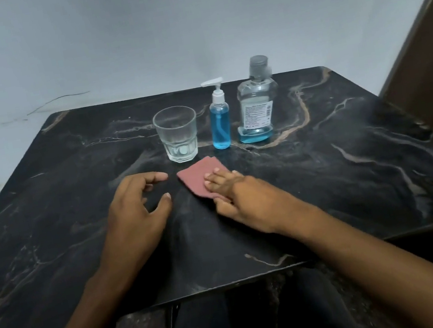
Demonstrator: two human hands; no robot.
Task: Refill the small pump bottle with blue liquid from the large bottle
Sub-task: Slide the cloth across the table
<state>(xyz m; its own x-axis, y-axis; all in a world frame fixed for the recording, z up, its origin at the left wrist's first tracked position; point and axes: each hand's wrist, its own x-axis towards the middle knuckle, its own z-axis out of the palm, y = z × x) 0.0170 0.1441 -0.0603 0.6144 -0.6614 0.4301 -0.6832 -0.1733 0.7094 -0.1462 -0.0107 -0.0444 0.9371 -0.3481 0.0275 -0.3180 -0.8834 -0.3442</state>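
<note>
Dark marbled desk [355, 168] carries the upright small pump bottle [220, 122] (nozzle pointing left) beside the large bottle [255, 105]; right hand [240, 197] presses flat fingers on a red cloth [197, 177], left hand [137, 212] relaxed, empty.

Left hand [133, 210] left of red cloth [200, 178], palm down, fingers loosely curled, holding nothing. Right hand [241, 197] on cloth, straight fingers pressing it flat. Both forearms bare.

A single head-worn wide-angle view looks forward and down, close over the table [355, 168], edges probably distorted.
</note>
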